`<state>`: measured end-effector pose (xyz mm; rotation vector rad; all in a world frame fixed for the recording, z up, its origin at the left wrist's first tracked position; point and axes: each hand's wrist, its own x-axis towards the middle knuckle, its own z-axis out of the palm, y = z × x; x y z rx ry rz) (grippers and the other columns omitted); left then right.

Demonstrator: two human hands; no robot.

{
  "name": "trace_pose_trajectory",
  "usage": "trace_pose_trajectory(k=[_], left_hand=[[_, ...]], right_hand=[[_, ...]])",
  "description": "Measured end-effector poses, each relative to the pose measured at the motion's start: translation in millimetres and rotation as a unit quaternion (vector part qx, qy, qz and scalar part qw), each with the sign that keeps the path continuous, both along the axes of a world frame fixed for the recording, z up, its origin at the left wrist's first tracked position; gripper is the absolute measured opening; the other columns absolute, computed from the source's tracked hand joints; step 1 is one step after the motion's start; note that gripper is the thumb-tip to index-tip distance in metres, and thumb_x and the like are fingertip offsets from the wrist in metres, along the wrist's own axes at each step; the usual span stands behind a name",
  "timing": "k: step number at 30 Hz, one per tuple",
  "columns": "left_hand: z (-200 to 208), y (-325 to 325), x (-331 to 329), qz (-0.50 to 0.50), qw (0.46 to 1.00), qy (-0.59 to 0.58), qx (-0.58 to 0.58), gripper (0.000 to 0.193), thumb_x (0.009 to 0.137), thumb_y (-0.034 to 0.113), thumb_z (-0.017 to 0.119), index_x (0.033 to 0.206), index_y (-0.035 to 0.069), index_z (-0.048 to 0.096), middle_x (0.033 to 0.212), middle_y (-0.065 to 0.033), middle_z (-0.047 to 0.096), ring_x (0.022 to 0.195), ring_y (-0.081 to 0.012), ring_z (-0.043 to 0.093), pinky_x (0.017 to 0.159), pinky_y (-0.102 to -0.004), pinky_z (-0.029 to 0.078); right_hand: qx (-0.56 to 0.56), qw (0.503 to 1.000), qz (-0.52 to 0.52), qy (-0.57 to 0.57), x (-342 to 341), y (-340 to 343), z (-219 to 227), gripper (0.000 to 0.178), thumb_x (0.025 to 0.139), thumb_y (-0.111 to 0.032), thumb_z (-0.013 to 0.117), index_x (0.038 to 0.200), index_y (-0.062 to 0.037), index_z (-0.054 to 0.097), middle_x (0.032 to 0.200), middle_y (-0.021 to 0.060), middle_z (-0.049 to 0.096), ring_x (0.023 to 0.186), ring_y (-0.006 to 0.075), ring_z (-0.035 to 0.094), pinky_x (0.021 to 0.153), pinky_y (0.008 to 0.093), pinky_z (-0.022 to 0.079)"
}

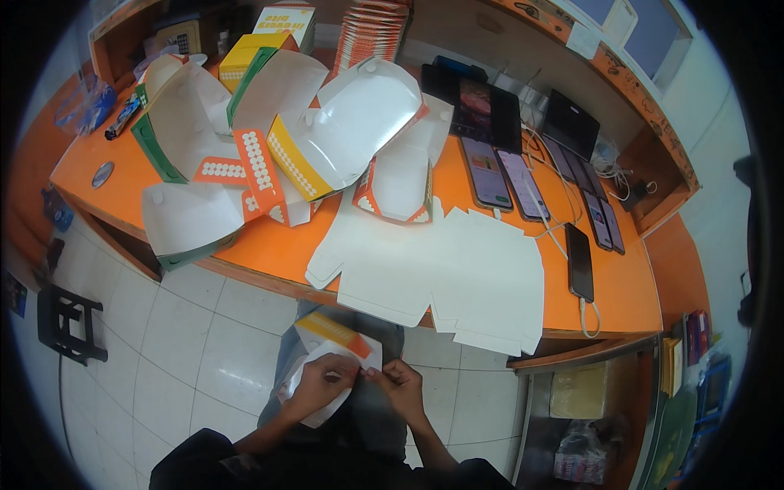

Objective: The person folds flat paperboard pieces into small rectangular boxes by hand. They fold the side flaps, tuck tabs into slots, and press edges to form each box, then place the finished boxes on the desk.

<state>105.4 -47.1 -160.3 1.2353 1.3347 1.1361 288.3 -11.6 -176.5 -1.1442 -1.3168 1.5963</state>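
A partly folded cardboard food box (327,331), white inside with a yellow and orange side, rests on my lap below the desk's front edge. My left hand (321,384) is closed on its near side, with fingers curled and the thumb toward the right corner. At that same corner my right hand (398,387) pinches the card, its fingertips nearly meeting the left ones. The exact flap between the fingers is hidden. Flat white box blanks (490,269) lie stacked on the desk in front of me, overhanging its edge.
Several folded trays, including a green-edged tray (188,216) and a yellow-edged tray (367,106), pile up on the orange desk (604,302). Behind them stands a stack of orange cartons (367,37). Phones (487,175) with cables lie at right. A black stool (69,322) stands left.
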Motion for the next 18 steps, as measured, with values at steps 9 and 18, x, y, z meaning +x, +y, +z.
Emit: trace_pose_trajectory(k=[9,18], left_hand=[[3,2,1,0.087,0.990,-0.097,-0.049,0.020,0.079,-0.002,0.071,0.097,-0.003,0.062,0.094,-0.0079,0.067,0.090,-0.0148,0.065,0.078,-0.0271,0.052],[0,-6,13,0.060,0.973,-0.219,-0.046,0.035,0.078,-0.006,0.070,0.109,-0.004,0.054,0.100,-0.0102,0.066,0.096,-0.0165,0.064,0.087,-0.0287,0.051]], right_hand=[[0.046,0.998,-0.015,-0.046,-17,-3,4,0.006,0.082,-0.002,0.071,0.085,0.0018,0.069,0.092,0.0082,0.071,0.084,0.0116,0.065,0.079,0.0242,0.052],[-0.010,1.000,-0.010,-0.007,-11,1,9,0.012,0.082,-0.007,0.072,0.092,0.0005,0.071,0.090,0.0063,0.071,0.081,0.0088,0.063,0.075,0.0223,0.049]])
